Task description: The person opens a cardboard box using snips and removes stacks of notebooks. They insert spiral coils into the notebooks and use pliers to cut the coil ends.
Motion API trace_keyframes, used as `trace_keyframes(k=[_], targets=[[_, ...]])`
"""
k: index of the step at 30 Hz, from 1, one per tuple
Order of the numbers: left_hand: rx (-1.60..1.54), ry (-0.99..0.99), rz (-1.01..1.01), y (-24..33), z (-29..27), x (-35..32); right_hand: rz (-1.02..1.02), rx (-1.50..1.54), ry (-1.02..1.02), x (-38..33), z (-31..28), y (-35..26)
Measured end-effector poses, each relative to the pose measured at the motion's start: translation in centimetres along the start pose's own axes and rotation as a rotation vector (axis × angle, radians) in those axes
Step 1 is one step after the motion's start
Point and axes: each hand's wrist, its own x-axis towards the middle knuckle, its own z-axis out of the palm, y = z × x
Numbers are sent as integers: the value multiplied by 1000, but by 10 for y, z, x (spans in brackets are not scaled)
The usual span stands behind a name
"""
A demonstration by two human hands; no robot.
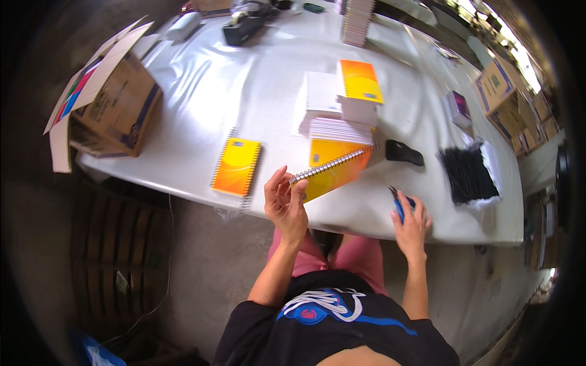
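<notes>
My left hand [288, 204] grips one end of a yellow-orange spiral notebook [336, 178]. The notebook is tilted, with its wire spine up, above the table's near side. In my right hand [412, 226] is a pair of pliers [399, 208] with blue handles, its jaws pointing away from me. Behind the held notebook stand stacks of notebooks [360, 80] and white page blocks [322, 93]. To the left lies a small pile of yellow-orange spiral notebooks [237, 166]. A black curved object [403, 153] rests to the right of the held notebook.
A bundle of thin black strands [465, 175] lies on white wrapping at the right. An open cardboard box [119, 104] stands on the table [201, 116] at the left. Farther back are a tape dispenser [241, 29] and a tall notebook stack [356, 24]. A small purple box [459, 110] sits at right.
</notes>
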Motion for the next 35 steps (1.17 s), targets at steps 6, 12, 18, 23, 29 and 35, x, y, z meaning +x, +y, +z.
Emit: trace_keyframes(k=[6,12,18,23,29,35], targets=[[-239,225,-145,29,-34,14,-412,629,169,42,-15,-78],[-6,273,-114,50,-71,40,-243,1746,-458,88,-2,-227],[1171,103,17,22,-146,69,-481,959,-305,143,76,-281],[1124,99,9,4,-165,60,-447,710,-208,131,96,-292],[1299,222,254,31,-147,69,-802,958,5,94,26,-252],[910,-442,409,26,-20,47,-583,622,478,67,-46,-96]])
